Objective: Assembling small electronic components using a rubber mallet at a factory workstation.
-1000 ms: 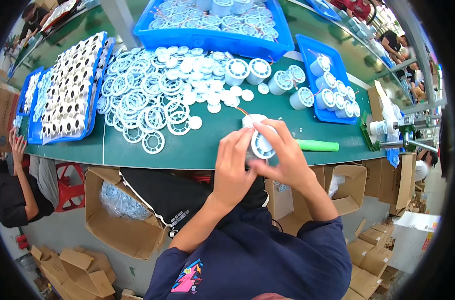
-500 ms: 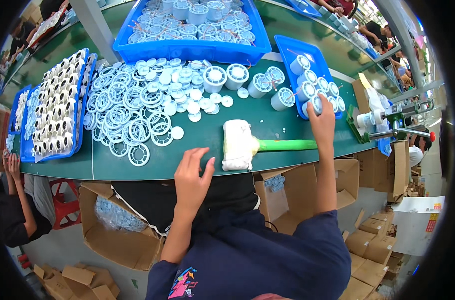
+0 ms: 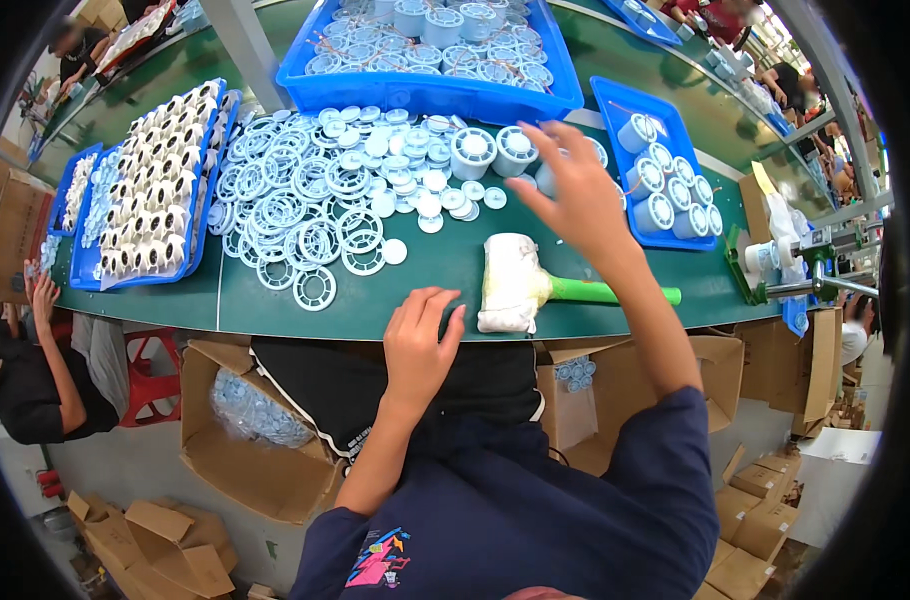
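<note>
My left hand (image 3: 420, 345) rests open on the front edge of the green table (image 3: 275, 305), empty. My right hand (image 3: 575, 195) hovers open above white round spools (image 3: 472, 152) standing near the middle of the table, fingers spread, holding nothing. A mallet with a white wrapped head (image 3: 510, 283) and green handle (image 3: 615, 294) lies on the table between my hands. A heap of flat white ring-shaped discs (image 3: 320, 200) spreads to the left of the spools.
A large blue bin (image 3: 435, 95) of assembled spools stands at the back. A blue tray (image 3: 615, 105) at right holds finished spools; a blue tray (image 3: 210, 200) at left holds rows of parts. Open cardboard boxes (image 3: 245, 460) sit below the table. Another person sits at far left.
My right hand went from the mallet to the right blue tray, then swung left over the loose spools. My left hand dropped to the table edge. The mallet lies released.
</note>
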### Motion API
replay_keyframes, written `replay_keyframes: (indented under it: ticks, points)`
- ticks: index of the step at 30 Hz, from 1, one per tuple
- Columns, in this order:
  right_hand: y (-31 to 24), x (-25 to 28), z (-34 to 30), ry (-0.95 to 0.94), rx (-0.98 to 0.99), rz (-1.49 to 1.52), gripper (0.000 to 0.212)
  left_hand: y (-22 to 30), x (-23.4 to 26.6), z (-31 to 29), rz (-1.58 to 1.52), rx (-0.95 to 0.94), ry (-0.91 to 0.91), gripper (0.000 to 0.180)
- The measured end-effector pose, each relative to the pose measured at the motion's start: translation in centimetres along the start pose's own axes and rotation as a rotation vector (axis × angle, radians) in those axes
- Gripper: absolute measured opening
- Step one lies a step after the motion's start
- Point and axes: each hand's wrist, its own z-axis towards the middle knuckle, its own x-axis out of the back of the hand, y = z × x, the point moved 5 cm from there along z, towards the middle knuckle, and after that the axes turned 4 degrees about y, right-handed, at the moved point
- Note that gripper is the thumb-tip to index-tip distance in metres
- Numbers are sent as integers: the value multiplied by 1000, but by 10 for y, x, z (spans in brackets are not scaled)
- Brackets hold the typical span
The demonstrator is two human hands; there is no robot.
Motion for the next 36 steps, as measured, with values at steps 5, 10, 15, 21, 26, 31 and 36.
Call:
replay_keyframes:
  ticks: [5, 10, 15, 21, 26, 31, 36]
  points:
    - [15, -80, 24, -243, 40, -293, 90, -2, 0, -3, 17, -52, 8, 23]
    - [17, -90, 35, -84, 102, -83, 68, 1, -5, -4, 53, -77, 11, 28]
    - [1, -90, 40, 53, 174, -81, 61, -2, -3, -5, 52, -106, 0, 29]
    - [-10, -31, 37, 240, 213, -54, 63, 1, -4, -1, 44, -91, -26, 28]
    - [-24, 50, -26, 12, 42, 145, 65, -2, -5, -3, 56, -79, -8, 27]
    - [56, 98, -104, 23, -108, -100, 63, 0, -7, -2, 100, -92, 0, 24]
    - [103, 81, -120, 43, -238, -178, 60, -2, -7, -2, 149, -122, -14, 22]
